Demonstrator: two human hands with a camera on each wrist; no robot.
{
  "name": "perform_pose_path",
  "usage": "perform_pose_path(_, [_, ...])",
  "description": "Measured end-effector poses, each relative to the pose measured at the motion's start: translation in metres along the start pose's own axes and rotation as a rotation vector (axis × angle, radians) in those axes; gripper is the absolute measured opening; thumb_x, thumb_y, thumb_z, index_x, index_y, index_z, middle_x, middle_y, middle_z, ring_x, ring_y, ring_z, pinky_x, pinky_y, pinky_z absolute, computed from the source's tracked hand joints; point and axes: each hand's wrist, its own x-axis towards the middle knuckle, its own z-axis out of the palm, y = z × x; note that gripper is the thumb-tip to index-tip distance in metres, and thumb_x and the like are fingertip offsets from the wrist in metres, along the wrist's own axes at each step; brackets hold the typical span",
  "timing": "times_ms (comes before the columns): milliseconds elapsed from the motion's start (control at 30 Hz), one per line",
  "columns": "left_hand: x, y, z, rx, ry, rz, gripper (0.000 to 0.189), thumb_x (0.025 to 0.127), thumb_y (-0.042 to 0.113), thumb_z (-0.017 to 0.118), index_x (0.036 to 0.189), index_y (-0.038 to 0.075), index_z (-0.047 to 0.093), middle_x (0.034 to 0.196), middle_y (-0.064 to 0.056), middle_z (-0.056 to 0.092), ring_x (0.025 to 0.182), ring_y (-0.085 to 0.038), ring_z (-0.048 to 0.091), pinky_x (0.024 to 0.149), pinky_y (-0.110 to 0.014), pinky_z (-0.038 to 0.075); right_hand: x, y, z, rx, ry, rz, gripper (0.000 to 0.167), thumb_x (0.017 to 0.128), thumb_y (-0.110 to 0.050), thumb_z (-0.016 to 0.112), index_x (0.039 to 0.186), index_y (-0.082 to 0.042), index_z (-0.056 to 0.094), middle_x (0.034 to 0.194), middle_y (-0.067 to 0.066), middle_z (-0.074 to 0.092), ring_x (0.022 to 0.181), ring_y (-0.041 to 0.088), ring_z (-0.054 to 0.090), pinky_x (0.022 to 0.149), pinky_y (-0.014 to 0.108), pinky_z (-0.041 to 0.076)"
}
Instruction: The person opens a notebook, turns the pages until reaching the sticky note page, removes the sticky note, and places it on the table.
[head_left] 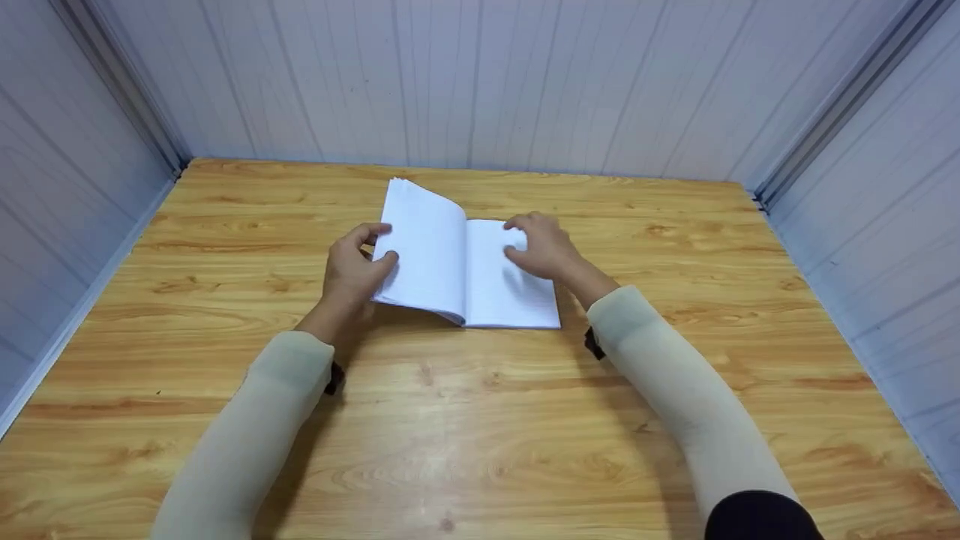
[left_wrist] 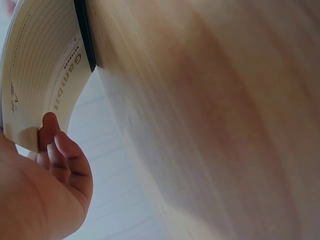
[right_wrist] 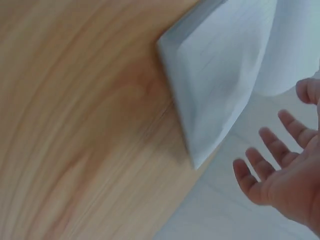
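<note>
A notebook (head_left: 499,292) lies open on the wooden table, its right-hand pages flat and its left part lifted at a slant. At the outer edge of that raised part, my left hand (head_left: 354,264) pinches the pages between thumb and fingers. Printed lettering and ruled lines show on the underside of the held notebook page (left_wrist: 45,65) in the left wrist view. Above the right-hand page hovers my right hand (head_left: 544,247), its fingers spread and loosely bent. From the right wrist view, the right hand (right_wrist: 285,180) is apart from the notebook (right_wrist: 215,75) and holds nothing.
The wood-grain table (head_left: 442,435) extends around the notebook on every side. Pale panelled walls (head_left: 465,82) stand at its back, left and right edges. Dark wrist-worn devices (head_left: 595,343) show below both sleeves.
</note>
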Motion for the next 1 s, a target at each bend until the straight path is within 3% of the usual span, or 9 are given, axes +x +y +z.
perform_pose_path(133, [-0.001,0.001,0.000,-0.012,0.007,-0.013,0.040,0.083,0.018,0.067,0.123,0.017,0.064,0.113,-0.004,0.055,0.089,-0.020,0.048,0.076,-0.029,0.041,0.001,0.018,-0.007,-0.103,-0.006,0.134,0.048,0.094,-0.037,0.053,0.138,-0.016,0.049,0.143,0.013,0.043,0.135,0.034,0.033,0.107,0.057,0.028])
perform_pose_path(300, [-0.002,0.002,0.001,-0.021,-0.001,-0.026,0.040,0.083,0.017,0.067,0.123,0.018,0.064,0.115,-0.005,0.055,0.091,-0.021,0.048,0.077,-0.030,0.041,0.000,0.039,-0.012,-0.193,-0.120,0.214,0.056,0.098,-0.041,0.043,0.148,-0.017,0.037,0.154,0.017,0.028,0.142,0.039,0.018,0.109,0.063,0.020])
perform_pose_path(433, [-0.001,0.002,0.000,-0.022,-0.006,-0.035,0.041,0.084,0.017,0.067,0.124,0.018,0.063,0.117,-0.005,0.055,0.094,-0.021,0.048,0.079,-0.030,0.041,-0.001,0.049,-0.012,-0.217,-0.187,0.231,0.059,0.099,-0.042,0.038,0.152,-0.018,0.030,0.156,0.019,0.023,0.143,0.041,0.014,0.108,0.065,0.017])
perform_pose_path(767, [-0.001,0.001,0.001,-0.022,-0.011,-0.046,0.041,0.083,0.018,0.067,0.124,0.018,0.063,0.117,-0.004,0.054,0.094,-0.021,0.048,0.079,-0.030,0.041,-0.001,0.053,-0.003,-0.225,-0.194,0.226,0.067,0.096,-0.049,0.043,0.154,-0.020,0.024,0.155,0.022,0.022,0.142,0.043,0.012,0.110,0.064,0.016])
perform_pose_path(1000, [0.000,-0.001,-0.002,0.015,-0.005,0.012,0.041,0.082,0.019,0.066,0.123,0.017,0.064,0.111,-0.005,0.058,0.093,-0.020,0.050,0.079,-0.029,0.041,0.000,0.050,0.001,-0.231,-0.193,0.211,0.071,0.095,-0.053,0.042,0.155,-0.020,0.020,0.156,0.024,0.017,0.143,0.044,0.008,0.110,0.065,0.015])
